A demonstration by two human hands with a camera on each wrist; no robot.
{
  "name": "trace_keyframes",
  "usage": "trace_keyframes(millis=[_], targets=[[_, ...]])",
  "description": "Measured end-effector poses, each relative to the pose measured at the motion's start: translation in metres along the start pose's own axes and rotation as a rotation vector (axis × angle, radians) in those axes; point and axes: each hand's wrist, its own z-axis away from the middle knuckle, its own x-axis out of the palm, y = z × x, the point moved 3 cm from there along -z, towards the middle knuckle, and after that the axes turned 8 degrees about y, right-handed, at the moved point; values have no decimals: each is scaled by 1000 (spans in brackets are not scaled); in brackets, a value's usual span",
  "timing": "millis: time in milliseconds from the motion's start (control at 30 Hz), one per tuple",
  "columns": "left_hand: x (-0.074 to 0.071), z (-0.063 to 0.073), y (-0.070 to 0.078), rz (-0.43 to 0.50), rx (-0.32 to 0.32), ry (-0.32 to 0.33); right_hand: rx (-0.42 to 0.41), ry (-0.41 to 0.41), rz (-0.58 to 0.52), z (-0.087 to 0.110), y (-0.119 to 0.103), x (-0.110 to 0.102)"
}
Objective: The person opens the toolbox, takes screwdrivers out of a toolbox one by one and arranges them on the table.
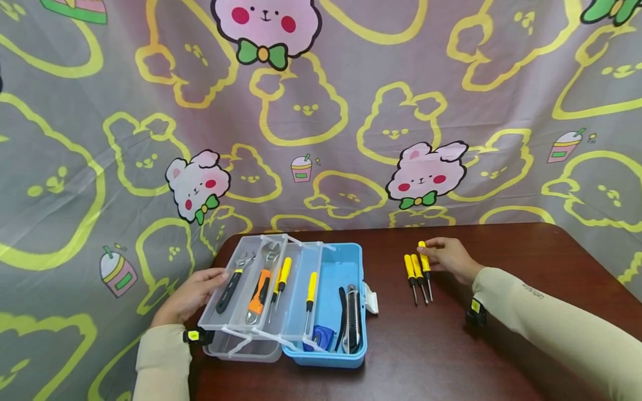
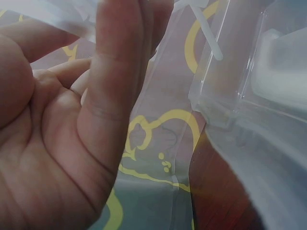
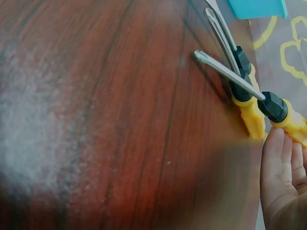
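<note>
The right hand pinches a yellow screwdriver beside two others on the table, right of the blue toolbox; the left hand grips the tray by its edge. Apparent step: handling screwdrivers singly. The next move seemingly calls for a firm pinch, clear of neighbours.

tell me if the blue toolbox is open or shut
Open: its clear trays are spread out to one side, baring the utility knife in the blue base.
</note>
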Motion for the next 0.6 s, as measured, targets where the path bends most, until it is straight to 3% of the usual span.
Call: trace_keyframes(millis=[367,600], targets=[[0,-1,1,-14,-2,0,46,-3,19,1,7,2],[0,0,1,-22,-5,2,50,8,94,-2,11,5]])
